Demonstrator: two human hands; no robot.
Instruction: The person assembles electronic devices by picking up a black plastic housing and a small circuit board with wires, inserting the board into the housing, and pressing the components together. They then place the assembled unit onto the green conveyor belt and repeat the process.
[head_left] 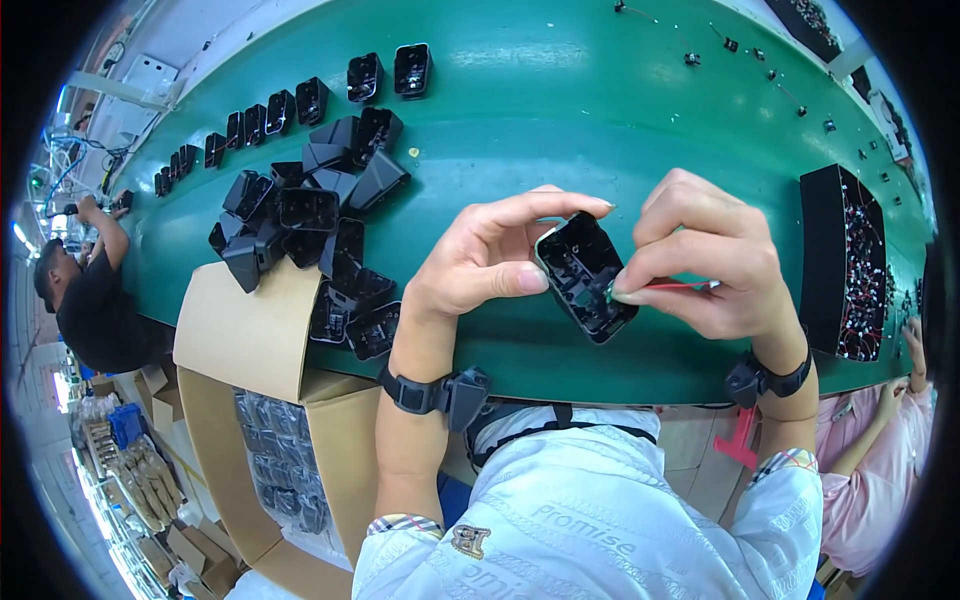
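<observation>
My left hand (490, 255) grips a black plastic housing (585, 275), thumb and fingers on opposite rims, its open side turned up. Inside the housing, dark moulded parts show. My right hand (705, 255) pinches a small wired part at the housing's right inner edge; its red wire (680, 286) runs out beneath the fingers to a pale end. The fingertips cover most of that small part, so its kind is unclear. Both hands are above the near side of the green table (520, 140).
To the left lies a heap of black housings (310, 210), with a row of housings (280, 110) behind. An open cardboard box (335, 450) holds wrapped black pieces. A black tray (825, 260) of small wired parts stands right; loose wired parts (731, 45) lie beyond. Other people sit at both sides.
</observation>
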